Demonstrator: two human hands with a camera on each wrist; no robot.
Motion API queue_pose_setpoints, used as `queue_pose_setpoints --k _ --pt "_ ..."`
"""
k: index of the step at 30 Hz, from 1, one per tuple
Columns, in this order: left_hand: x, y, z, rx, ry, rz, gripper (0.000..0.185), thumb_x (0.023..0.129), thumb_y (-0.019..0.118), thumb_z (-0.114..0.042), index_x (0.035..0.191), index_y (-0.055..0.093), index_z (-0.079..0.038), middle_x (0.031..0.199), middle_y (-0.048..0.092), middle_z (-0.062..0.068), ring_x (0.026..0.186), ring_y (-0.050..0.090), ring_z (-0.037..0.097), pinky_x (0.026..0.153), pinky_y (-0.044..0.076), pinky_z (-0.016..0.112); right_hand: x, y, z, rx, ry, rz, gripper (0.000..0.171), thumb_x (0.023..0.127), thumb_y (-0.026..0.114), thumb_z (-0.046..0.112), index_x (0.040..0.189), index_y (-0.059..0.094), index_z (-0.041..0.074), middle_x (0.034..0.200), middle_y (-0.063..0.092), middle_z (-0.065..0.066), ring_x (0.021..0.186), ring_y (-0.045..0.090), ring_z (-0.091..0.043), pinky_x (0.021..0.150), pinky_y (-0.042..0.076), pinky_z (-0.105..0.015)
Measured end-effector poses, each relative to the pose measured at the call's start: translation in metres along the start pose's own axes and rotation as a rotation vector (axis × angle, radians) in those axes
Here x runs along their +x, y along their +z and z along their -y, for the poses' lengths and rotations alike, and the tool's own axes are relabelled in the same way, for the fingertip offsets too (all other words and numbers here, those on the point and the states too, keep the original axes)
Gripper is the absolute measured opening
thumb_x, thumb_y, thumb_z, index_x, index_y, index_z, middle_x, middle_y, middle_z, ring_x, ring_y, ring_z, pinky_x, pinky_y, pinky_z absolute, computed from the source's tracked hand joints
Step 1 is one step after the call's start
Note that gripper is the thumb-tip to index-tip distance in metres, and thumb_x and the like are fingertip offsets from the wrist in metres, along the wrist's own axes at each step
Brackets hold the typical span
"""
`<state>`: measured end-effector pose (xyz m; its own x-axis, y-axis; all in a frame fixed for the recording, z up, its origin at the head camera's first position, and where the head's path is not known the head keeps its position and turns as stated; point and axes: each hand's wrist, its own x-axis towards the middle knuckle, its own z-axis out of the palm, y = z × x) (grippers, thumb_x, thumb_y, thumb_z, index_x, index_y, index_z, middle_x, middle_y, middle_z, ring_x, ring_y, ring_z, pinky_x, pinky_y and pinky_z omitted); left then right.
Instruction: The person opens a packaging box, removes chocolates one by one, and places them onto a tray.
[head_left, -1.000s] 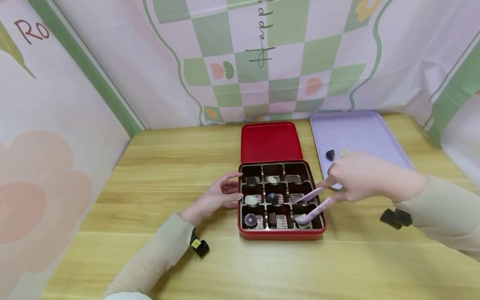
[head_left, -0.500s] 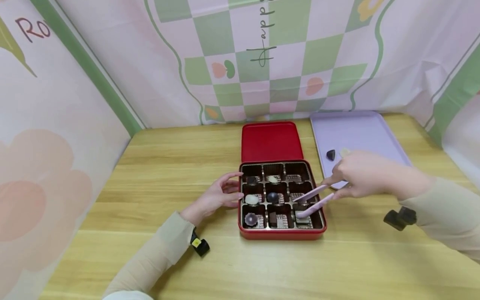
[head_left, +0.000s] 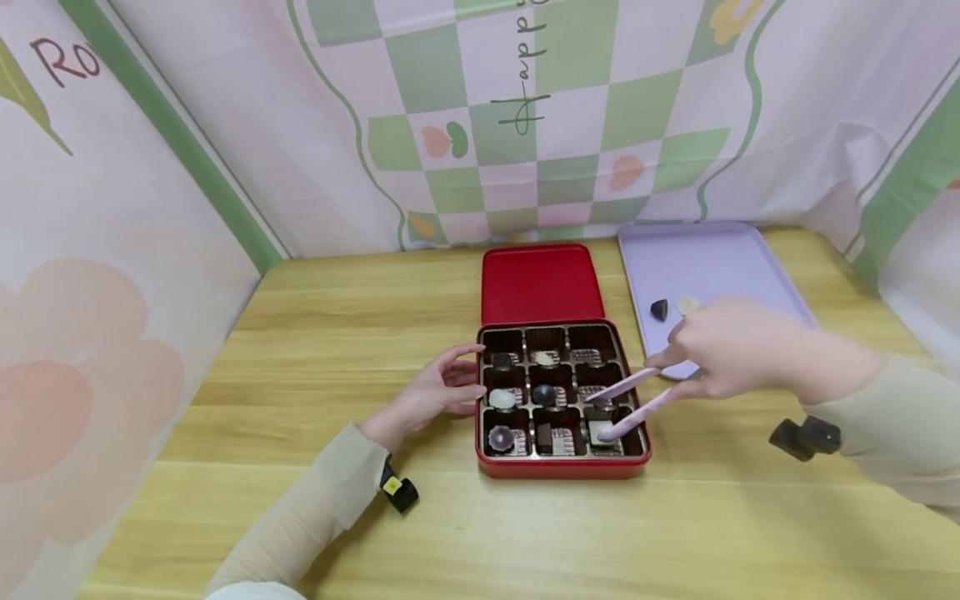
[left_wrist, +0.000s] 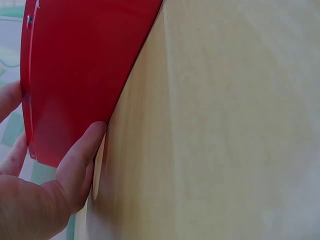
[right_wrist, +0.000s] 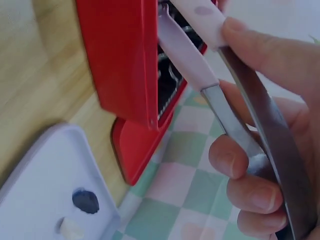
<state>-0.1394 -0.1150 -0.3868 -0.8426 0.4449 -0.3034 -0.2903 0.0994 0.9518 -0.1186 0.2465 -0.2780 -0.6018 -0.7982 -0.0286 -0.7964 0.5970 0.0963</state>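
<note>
One nine-slot red tin (head_left: 562, 472) mid-frame, seven chocs (head_left: 543, 395) inside. Left hand (head_left: 437, 387) touching it, fingers apart; right hand (head_left: 727, 346), fingers clamped on one pair tongs (head_left: 637, 417). Upper-right tray (head_left: 712, 258): two more.

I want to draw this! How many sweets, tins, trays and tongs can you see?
Sweets: 9 in sight
Red tin, lid included: 1
Purple tray, partly behind the right hand: 1
Pair of tongs: 1
Total: 12

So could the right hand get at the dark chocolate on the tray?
Probably yes: the dark chocolate lies uncovered on the lilac tray, close by the right hand, though its tongs reach into the red tin.
</note>
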Motion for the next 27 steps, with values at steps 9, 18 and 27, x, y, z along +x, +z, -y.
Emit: queue_pose_setpoints --k 9,18,27 --pt "0.001 -0.001 0.002 0.002 -0.002 0.0 0.065 0.087 0.061 0.006 0.143 0.038 -0.018 0.14 0.039 0.019 0.123 0.045 0.029 0.084 0.058 0.041 0.01 0.007 0.011 -0.023 -0.101 -0.05 0.034 0.075 0.07 0.053 0.088 0.076 0.022 0.056 0.054 0.018 0.047 0.035 0.002 0.042 0.031 -0.019" --pt "-0.002 -0.001 0.001 0.017 0.027 -0.004 0.063 0.088 0.06 0.005 0.143 0.037 -0.015 0.138 0.04 0.022 0.119 0.048 0.03 0.082 0.059 0.041 0.007 0.017 0.005 -0.008 -0.189 -0.172 0.029 0.075 0.074 0.044 0.088 0.077 0.018 0.054 0.052 0.018 0.047 0.033 0.005 0.04 0.029 -0.015" --pt "-0.001 0.001 0.001 -0.003 0.023 0.01 0.064 0.087 0.06 0.006 0.143 0.037 -0.014 0.139 0.039 0.023 0.12 0.046 0.03 0.083 0.058 0.042 -0.007 0.031 -0.006 0.092 -0.226 -0.32 0.025 0.071 0.079 0.036 0.084 0.077 0.014 0.056 0.053 0.02 0.051 0.032 0.012 0.041 0.029 -0.009"
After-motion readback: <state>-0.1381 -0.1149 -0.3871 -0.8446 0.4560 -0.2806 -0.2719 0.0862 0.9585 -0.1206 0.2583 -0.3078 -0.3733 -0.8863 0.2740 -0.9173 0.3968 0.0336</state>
